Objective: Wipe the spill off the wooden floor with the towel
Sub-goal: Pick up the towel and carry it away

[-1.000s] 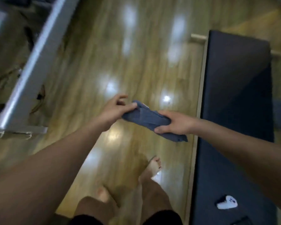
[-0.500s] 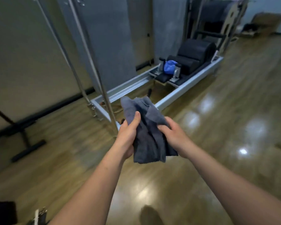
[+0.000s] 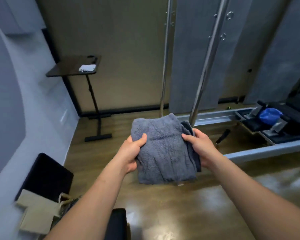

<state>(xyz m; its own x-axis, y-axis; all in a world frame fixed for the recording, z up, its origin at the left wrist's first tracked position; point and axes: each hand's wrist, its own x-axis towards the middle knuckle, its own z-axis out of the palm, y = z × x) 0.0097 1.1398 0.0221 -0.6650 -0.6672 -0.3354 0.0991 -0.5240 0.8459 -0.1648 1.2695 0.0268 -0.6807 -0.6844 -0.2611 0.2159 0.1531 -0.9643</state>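
A folded blue-grey towel (image 3: 163,149) hangs in the air in front of me, above the wooden floor (image 3: 189,205). My left hand (image 3: 131,151) grips its left edge with the thumb on top. My right hand (image 3: 200,148) grips its right edge the same way. No spill shows on the glossy floor, only light reflections.
A metal exercise frame (image 3: 249,151) with upright poles (image 3: 203,66) and a blue ball (image 3: 269,115) stands at the right. A small stand table (image 3: 74,68) is at the back left. A dark pad (image 3: 47,177) and cardboard (image 3: 36,215) lie at the lower left, by the wall.
The view has swung from the floor up and to the left toward the wall. The towel, first stretched between both hands, is now held flat and folded by its two side edges.
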